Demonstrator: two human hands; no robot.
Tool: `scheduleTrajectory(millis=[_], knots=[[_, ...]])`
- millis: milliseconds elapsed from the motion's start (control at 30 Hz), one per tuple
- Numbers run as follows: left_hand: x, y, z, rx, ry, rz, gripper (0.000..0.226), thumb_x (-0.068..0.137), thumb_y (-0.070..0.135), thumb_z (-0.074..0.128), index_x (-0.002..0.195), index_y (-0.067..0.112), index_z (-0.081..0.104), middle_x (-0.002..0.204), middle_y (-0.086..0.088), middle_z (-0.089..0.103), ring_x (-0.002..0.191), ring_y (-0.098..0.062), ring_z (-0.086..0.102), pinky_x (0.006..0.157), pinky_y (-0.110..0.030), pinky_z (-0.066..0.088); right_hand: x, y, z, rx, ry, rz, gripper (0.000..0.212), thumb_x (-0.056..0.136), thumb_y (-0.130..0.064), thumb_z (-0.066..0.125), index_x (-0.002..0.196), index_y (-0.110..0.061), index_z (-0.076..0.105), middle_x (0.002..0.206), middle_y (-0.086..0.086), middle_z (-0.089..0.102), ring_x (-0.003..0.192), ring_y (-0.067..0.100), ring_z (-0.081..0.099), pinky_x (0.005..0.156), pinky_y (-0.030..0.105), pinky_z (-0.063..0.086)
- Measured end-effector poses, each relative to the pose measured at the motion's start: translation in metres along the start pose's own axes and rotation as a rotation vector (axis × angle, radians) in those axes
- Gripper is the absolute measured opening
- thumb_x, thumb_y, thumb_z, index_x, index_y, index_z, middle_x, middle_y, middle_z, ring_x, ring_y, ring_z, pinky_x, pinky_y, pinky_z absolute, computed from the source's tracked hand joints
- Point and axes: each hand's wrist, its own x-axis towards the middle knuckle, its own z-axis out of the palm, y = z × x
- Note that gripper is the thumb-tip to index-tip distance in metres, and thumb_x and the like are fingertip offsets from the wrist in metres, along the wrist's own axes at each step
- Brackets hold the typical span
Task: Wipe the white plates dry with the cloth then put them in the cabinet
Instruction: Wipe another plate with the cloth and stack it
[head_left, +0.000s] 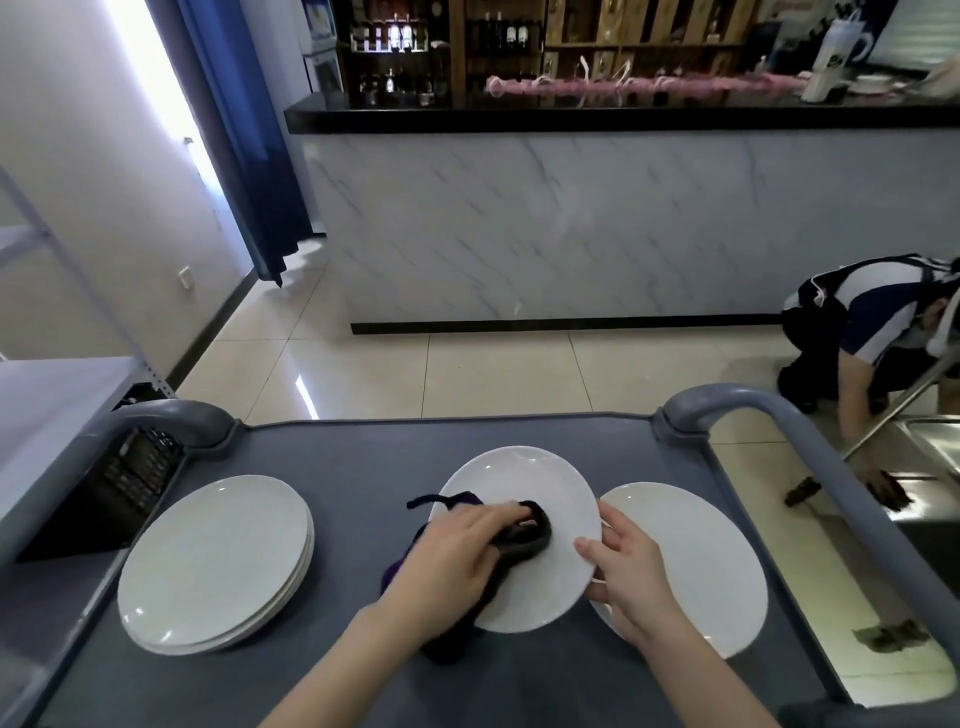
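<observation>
A white plate (524, 488) is held tilted above the grey cart top (337, 467). My right hand (623, 577) grips its right rim, thumb on the face. My left hand (457, 556) holds a dark purple-black cloth (524, 535) and presses it onto the middle of this plate. Another white plate (696, 561) lies flat to the right, partly under the held one. A stack of white plates (218, 561) sits on the left of the cart.
The cart has raised grey handles at left (171, 421) and right (769, 415). A black device (119, 483) sits left of it. A person (872, 343) crouches on the tiled floor at right, beside a steel sink (930, 452). A marble-fronted bar counter (623, 218) stands ahead.
</observation>
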Motion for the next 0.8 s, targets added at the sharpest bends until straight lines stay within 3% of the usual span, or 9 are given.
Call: scheduleTrajectory(millis=[67,100,200,267,367,500,667,800], knots=[[-0.016,-0.012,0.002,0.08,0.23,-0.092,0.055,0.079,0.006,0.07,0.129,0.026,0.061,0.137,0.011,0.056,0.127,-0.016,0.051,0.105,-0.04,0.042,-0.001,0.001,-0.004,0.031,0.016,0.019,0.044,0.094,0.012,0.049,0.123,-0.019,0.062,0.103,0.006,0.076,0.079,0.024,0.071,0.055,0.033,0.055],[-0.024,-0.017,0.003,0.111,0.227,-0.173,0.057,0.082,0.012,0.07,0.135,0.029,0.057,0.146,0.012,0.048,0.136,-0.017,0.042,0.11,-0.04,0.036,-0.002,0.001,-0.005,0.042,0.018,0.028,0.044,0.094,0.012,0.05,0.123,-0.019,0.062,0.103,0.006,0.076,0.079,0.024,0.071,0.055,0.033,0.055],[-0.04,-0.027,0.018,0.086,-0.02,-0.268,0.059,0.103,0.031,0.041,0.149,0.05,0.01,0.159,0.027,-0.002,0.15,-0.006,-0.009,0.123,-0.039,0.004,-0.005,0.0,-0.005,0.048,-0.003,0.03,0.044,0.093,0.01,0.051,0.123,-0.02,0.062,0.104,0.006,0.076,0.08,0.024,0.072,0.056,0.034,0.056],[-0.04,-0.024,0.025,0.064,-0.107,-0.233,0.057,0.106,0.029,0.029,0.146,0.054,-0.002,0.155,0.033,-0.017,0.144,0.003,-0.023,0.122,-0.04,-0.006,-0.007,-0.003,-0.002,0.044,-0.025,0.013,0.045,0.094,0.01,0.051,0.123,-0.022,0.062,0.104,0.007,0.076,0.082,0.024,0.072,0.058,0.034,0.056],[-0.034,-0.008,0.03,0.148,-0.188,-0.12,0.056,0.105,0.031,0.024,0.147,0.056,-0.005,0.153,0.035,-0.023,0.144,0.004,-0.023,0.121,-0.039,-0.012,-0.008,-0.008,0.003,0.039,-0.043,-0.008,0.044,0.093,0.009,0.052,0.122,-0.022,0.064,0.104,0.008,0.076,0.083,0.023,0.073,0.056,0.032,0.055],[-0.023,0.013,0.038,0.152,-0.22,0.015,0.056,0.103,0.034,0.018,0.152,0.049,-0.004,0.155,0.033,-0.022,0.146,0.001,-0.019,0.12,-0.034,-0.008,-0.011,-0.01,0.012,0.038,-0.06,-0.02,0.036,0.096,0.0,0.057,0.121,-0.024,0.065,0.104,0.006,0.076,0.083,0.02,0.073,0.055,0.027,0.054],[0.01,0.012,0.033,0.183,-0.221,0.034,0.064,0.103,0.023,0.021,0.153,0.039,-0.016,0.156,0.026,-0.027,0.146,-0.004,-0.025,0.123,-0.04,-0.004,-0.017,-0.012,0.021,-0.008,-0.112,-0.027,0.055,0.099,0.005,0.043,0.109,-0.041,0.072,0.104,0.004,0.076,0.083,0.014,0.072,0.054,0.026,0.054],[0.024,0.0,0.032,0.238,-0.182,0.058,0.06,0.099,0.032,0.01,0.152,0.04,-0.017,0.158,0.021,-0.028,0.146,-0.01,-0.029,0.122,-0.044,-0.006,-0.02,-0.019,0.018,0.006,-0.15,-0.058,0.049,0.098,0.004,0.049,0.114,-0.037,0.071,0.108,0.008,0.075,0.09,0.02,0.072,0.059,0.029,0.055]])
